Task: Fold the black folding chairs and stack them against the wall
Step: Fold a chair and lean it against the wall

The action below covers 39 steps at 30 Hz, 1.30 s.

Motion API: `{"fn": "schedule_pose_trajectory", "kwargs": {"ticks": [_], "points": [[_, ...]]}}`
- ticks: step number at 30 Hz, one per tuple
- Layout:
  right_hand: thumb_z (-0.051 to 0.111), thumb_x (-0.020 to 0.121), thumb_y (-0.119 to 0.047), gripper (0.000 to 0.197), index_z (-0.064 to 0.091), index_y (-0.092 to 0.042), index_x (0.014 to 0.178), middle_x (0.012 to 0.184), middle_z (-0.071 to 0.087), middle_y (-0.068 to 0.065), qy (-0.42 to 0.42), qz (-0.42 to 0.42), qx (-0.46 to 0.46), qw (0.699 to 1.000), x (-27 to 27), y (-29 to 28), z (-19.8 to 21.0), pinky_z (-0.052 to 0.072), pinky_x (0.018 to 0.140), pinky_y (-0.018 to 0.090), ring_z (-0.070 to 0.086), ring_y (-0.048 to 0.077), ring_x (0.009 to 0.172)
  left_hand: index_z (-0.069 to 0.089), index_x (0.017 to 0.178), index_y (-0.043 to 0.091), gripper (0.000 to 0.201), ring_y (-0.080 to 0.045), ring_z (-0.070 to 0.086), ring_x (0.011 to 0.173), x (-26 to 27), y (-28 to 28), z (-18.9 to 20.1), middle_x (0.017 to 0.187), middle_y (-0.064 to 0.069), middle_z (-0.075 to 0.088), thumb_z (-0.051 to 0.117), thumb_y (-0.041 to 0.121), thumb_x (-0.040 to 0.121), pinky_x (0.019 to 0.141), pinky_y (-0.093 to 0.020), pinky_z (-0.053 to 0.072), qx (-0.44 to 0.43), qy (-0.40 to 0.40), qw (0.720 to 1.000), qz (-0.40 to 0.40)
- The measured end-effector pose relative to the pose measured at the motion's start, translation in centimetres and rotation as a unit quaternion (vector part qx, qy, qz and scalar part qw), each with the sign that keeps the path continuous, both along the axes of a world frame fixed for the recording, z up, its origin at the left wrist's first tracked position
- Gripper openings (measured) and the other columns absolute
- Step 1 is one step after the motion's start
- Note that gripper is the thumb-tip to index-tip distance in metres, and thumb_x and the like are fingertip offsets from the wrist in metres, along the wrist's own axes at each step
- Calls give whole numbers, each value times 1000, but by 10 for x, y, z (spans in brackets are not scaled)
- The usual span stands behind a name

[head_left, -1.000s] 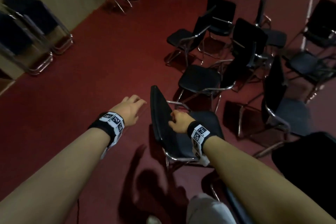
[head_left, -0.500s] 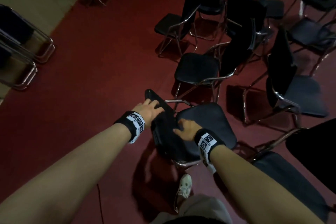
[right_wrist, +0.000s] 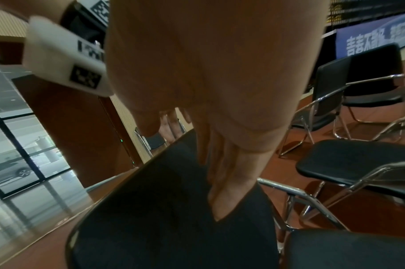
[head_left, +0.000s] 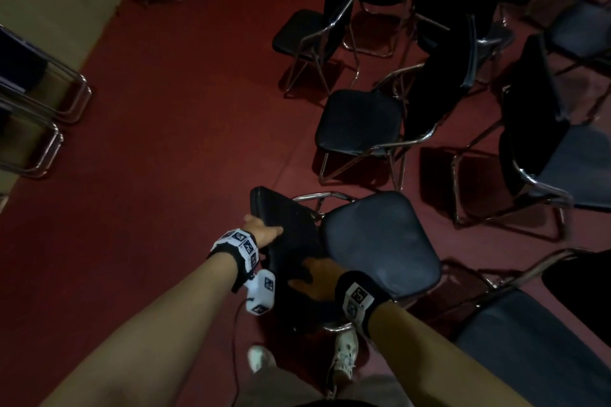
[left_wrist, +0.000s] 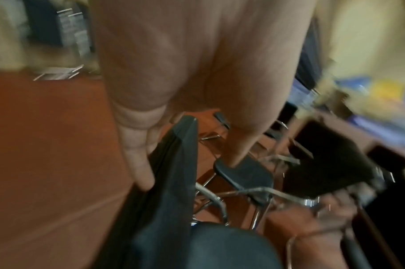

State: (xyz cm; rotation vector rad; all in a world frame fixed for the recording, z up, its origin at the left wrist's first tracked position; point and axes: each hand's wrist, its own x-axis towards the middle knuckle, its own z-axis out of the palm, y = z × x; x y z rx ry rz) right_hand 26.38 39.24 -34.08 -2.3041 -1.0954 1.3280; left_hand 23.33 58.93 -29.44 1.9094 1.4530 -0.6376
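Black wristbands (head_left: pixel 355 299) with white markers

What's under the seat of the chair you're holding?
Under the seat only chrome frame tubing and red carpet show at its edges; the seat itself covers the underside and folding linkage.

Your left hand (head_left: pixel 263 231) hides its fingers behind the backrest (head_left: pixel 287 225) in the head view, so you cannot tell how far they curl. The left wrist view is smeared by motion blur. Folded chairs (head_left: pixel 29 89) by the wall are cut off at the head view's left edge.
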Motion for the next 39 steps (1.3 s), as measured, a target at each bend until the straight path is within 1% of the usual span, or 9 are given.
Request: {"fn": "schedule_pose_trajectory", "kwargs": {"ticks": [5,10,13,15,18,21,28,35,39], "points": [[53,86,-74,93,34,-12,152,148,49,18,21,-5,-33,999,-2,6,-3,46,106,46,52,38,131,35,149,4,115,-32,59,120,5,12,-25,132,-14,57,85,48,55,102,-39,51,-39,14,999,10],[53,82,-78,110,11,-12,160,149,47,18,8,3,-79,997,-17,25,0,49,102,48,54,38,128,51,117,14,46,-27,60,98,14,6,-8,107,-8,58,73,35,82,85,-31,51,-78,-54,995,19],[53,93,-59,106,-7,-1,158,150,45,19,-43,-33,-115,992,-25,41,2,46,105,43,54,35,130,53,119,5,69,-28,66,100,22,4,-16,112,-9,66,76,41,65,90,-39,56,-148,-95,984,33],[55,95,-46,93,4,2,157,147,49,16,-92,-86,-127,984,-22,43,4,46,103,41,56,33,129,54,128,8,81,-29,67,100,27,5,-25,116,-13,67,75,42,57,88,-44,58,-177,-126,976,24],[58,92,-49,76,26,-7,147,136,57,11,-103,-145,-119,977,-11,33,10,48,98,40,59,33,123,45,130,16,49,-22,62,86,27,-4,-2,101,-7,62,66,16,85,69,-34,51,-196,-168,966,-5],[55,95,-47,64,34,-7,140,134,57,14,-135,-170,-121,969,-2,24,15,48,97,39,58,35,122,36,144,16,52,-14,60,65,21,3,5,87,-3,57,49,-2,97,53,-29,49,-242,-190,949,-70],[55,95,-42,55,43,-7,135,132,58,15,-151,-169,-131,965,12,17,20,49,100,38,58,35,121,53,135,16,35,-16,60,84,-9,45,28,91,4,59,44,20,101,72,-27,52,-100,-165,950,-248],[58,92,-41,50,49,-10,131,127,62,13,-168,-159,-133,964,-6,26,28,49,95,36,61,33,117,56,121,26,24,-22,67,98,-65,105,9,112,0,65,49,28,99,86,-40,60,-103,-109,963,-224],[61,89,-45,51,52,-15,130,124,64,8,-192,-131,-112,966,-16,37,37,51,95,32,63,27,112,48,142,20,41,-25,59,117,-97,128,-13,140,-4,53,47,28,102,87,-35,58,-107,-53,963,-241]]}}
